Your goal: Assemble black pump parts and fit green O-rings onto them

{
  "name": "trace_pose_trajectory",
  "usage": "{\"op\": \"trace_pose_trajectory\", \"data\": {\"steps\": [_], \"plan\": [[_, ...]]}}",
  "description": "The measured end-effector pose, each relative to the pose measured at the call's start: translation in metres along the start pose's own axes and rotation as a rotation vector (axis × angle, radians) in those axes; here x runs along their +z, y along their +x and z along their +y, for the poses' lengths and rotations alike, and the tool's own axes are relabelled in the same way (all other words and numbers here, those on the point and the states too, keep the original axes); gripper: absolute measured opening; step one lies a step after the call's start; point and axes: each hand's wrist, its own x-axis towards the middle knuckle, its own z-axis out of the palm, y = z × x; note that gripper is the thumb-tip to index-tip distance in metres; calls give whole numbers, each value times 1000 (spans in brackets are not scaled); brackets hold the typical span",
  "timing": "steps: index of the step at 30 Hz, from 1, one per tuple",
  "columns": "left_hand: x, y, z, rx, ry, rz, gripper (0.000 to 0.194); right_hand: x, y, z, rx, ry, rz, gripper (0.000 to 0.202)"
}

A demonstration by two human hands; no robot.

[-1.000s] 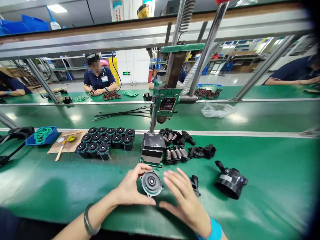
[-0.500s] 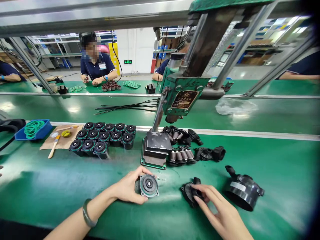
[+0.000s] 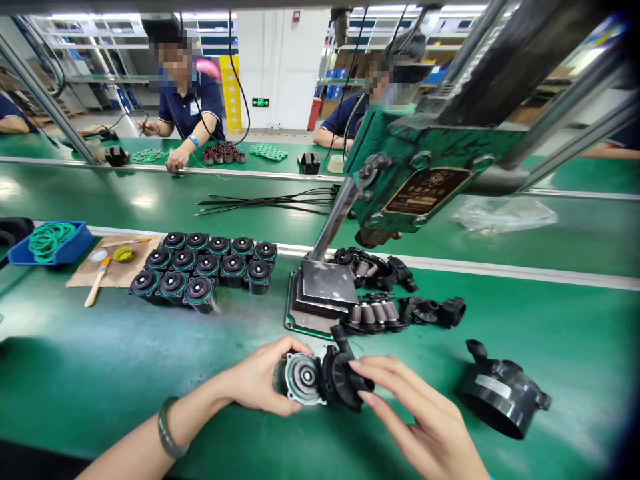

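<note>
Above the green bench, my left hand [image 3: 267, 377] is closed around a round black pump body [image 3: 306, 379], its ringed face with a pale centre turned up toward me. My right hand [image 3: 415, 410] pinches a black plastic pump cover [image 3: 345, 377] with a spout between thumb and fingers. The cover is held right beside the pump body, tilted; whether their edges touch I cannot tell. Behind my hands stands a hand press with a metal block [image 3: 327, 283] under its green head [image 3: 415, 177].
Rows of black pump bodies [image 3: 207, 265] with green rings stand left of the press. Further left are a brush [image 3: 97, 283] and a blue tray [image 3: 75, 245] of green rings. Black covers and rotors [image 3: 380, 313] lie right, near a larger black housing [image 3: 505, 393]. Co-workers [image 3: 187, 107] sit opposite.
My right hand has brought the pump cover left and up against or close to the pump body. My left hand has shifted slightly right. The view has moved; a co-worker's arm now reaches forward.
</note>
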Motion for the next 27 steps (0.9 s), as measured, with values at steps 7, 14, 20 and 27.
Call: {"op": "trace_pose_trajectory", "data": {"steps": [7, 14, 20, 27], "plan": [[1, 0, -5, 48, 44, 30, 63, 16, 21, -15, -76, 2, -100, 28], [1, -3, -12, 75, 75, 35, 57, 20, 25, -20, -112, -9, -170, 29], [-1, -3, -10, 88, 119, 32, 56, 26, 24, -22, -93, -43, -193, 27], [11, -9, -21, 176, 22, 158, 85, 30, 25, -20, -103, -46, -190, 24]]}}
